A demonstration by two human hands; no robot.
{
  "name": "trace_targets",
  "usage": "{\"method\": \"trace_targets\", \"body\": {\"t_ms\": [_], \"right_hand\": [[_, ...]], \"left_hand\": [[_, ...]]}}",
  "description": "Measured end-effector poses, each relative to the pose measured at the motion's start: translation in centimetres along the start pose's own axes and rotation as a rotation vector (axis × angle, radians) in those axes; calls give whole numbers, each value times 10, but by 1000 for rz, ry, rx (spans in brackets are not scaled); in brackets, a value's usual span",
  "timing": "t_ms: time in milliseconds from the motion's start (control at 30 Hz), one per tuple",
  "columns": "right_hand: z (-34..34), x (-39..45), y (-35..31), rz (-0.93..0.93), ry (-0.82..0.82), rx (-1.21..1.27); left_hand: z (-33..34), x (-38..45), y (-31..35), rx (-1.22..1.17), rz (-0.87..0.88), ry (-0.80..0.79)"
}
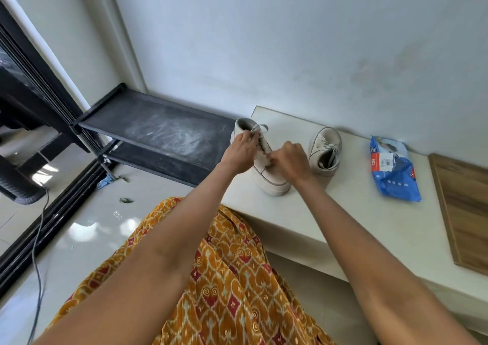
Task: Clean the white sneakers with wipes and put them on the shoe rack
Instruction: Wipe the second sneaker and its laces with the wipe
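Two white sneakers stand on a pale counter [303, 220]. The nearer sneaker [272, 181] points toward me, and both hands are on its laces. My left hand [239, 152] pinches a lace near the collar. My right hand [290, 162] is curled over the tongue and seems to pinch the laces or something white; what it holds is hidden by its fingers. The second sneaker [326, 150] stands to the right, untouched. A blue wipes pack [393, 170] lies further right. The black shoe rack [158, 131] stands to the left of the counter, its dusty top shelf bare.
A wooden board [464, 212] lies at the counter's right end. The wall is close behind the sneakers. On the glossy floor to the left lie a grey cable [39, 239], a blue scrap [105, 182] and small debris. A dark sliding-door frame runs along the left.
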State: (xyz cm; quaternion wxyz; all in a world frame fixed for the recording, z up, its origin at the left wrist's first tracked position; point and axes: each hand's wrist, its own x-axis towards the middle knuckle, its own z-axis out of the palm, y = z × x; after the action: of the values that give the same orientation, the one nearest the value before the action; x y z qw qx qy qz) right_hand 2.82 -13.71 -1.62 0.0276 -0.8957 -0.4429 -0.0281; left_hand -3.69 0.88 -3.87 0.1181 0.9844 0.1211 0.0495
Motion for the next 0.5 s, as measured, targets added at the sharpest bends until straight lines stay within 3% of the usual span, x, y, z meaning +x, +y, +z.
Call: {"method": "trace_targets", "body": {"t_ms": [233,367,433,500], "right_hand": [[13,-22,18,-231,-136,-88],[-6,-21,35,-169,-225,-41],[-10,-14,31,-104,-149,8],[-9,-8,18,-15,38,143]], "left_hand": [[-3,2,-3,78,-33,-162],[-2,2,0,42,-52,-177],[-2,1,1,15,-48,-187],[0,-1,-2,-4,-37,-199]]}}
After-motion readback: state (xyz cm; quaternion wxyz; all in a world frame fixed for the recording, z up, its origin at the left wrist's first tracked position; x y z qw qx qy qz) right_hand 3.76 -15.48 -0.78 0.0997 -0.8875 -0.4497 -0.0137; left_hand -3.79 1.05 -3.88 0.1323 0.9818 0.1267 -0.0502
